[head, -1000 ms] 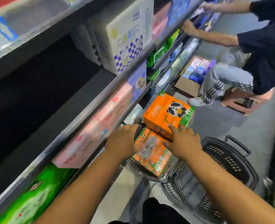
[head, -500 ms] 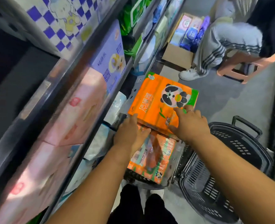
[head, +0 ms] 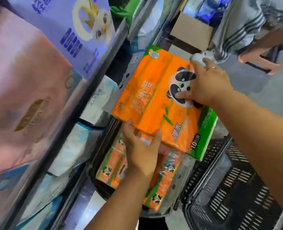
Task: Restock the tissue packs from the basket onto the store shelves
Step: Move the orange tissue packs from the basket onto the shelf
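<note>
I hold a big orange tissue pack (head: 154,100) with a panda print and a green end, lifted and tilted toward the shelves. My left hand (head: 140,146) grips its near lower edge from underneath. My right hand (head: 207,83) presses on the panda at its far right side. Below it, smaller orange panda tissue packs (head: 164,185) lie in a dark basket (head: 97,183) on the floor. The shelf edge (head: 74,117) runs diagonally at left.
Pink (head: 24,77) and purple (head: 67,30) tissue boxes fill the upper shelf; white packs (head: 97,98) sit lower. An empty black basket (head: 233,188) stands at right. Another person's striped-trouser leg (head: 237,29), a pink stool (head: 270,52) and a cardboard box (head: 192,32) are ahead.
Both hands have lifted the big orange pack off the smaller packs and up toward the shelves. The view has dropped and moved closer to the lower shelves.
</note>
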Demonstrator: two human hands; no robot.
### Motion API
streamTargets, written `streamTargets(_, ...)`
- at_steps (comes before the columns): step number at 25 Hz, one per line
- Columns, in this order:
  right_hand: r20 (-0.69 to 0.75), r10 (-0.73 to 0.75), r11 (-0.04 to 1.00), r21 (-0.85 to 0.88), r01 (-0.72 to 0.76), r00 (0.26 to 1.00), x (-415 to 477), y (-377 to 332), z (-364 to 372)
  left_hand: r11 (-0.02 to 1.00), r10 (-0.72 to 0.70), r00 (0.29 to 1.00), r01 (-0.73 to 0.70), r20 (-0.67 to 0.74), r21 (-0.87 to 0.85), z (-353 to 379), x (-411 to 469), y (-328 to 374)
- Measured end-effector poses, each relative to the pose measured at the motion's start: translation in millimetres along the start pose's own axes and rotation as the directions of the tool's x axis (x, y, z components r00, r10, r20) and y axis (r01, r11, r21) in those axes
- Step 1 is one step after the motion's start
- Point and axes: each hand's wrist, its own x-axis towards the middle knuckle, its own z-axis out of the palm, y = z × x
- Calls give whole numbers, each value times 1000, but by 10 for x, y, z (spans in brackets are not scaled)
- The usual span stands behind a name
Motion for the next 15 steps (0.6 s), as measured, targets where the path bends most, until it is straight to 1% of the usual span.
streamTargets(1,52,-3,1000,27,1,999,68,51,21,999,-28,999,27,-32,-32,85,8,4)
streamTargets(2,76,-2,999,49,-1,997,92,82,45,998,-59,997,58,-53,-28,151,4,19)
streamTargets(4,56,21,997,70,-25,998,48,115,88,996,-89,995,91,-55,21,223,7,86)
streamTargets(6,32,77,992,97,-80,997,-108,126,117,996,-56,998,58,-34,63,188,111,154)
streamTargets(7,48,97,987,125,-102,994,-203,158,130,996,-21,1000,22,-20,83,134,201,188)
streamTargets(9,140,126,958,240,-158,982,-379,285,207,995,33,999,-35,21,96,-24,396,254)
streamTargets(10,191,138,925,325,-196,972,-478,351,255,995,27,998,-32,49,95,-97,465,276)
streamTargets(11,230,141,866,443,-233,963,-576,404,315,996,-2,997,-6,80,92,-161,505,294)
streamTargets(13,233,147,684,678,-269,961,-700,425,437,995,-61,991,52,121,81,-221,524,316)
streamTargets(14,227,140,625,735,-264,964,-723,403,473,994,-74,987,62,141,85,-225,524,328)
streamTargets(15,220,130,597,761,-253,967,-728,381,487,994,-81,985,68,153,87,-218,520,328)
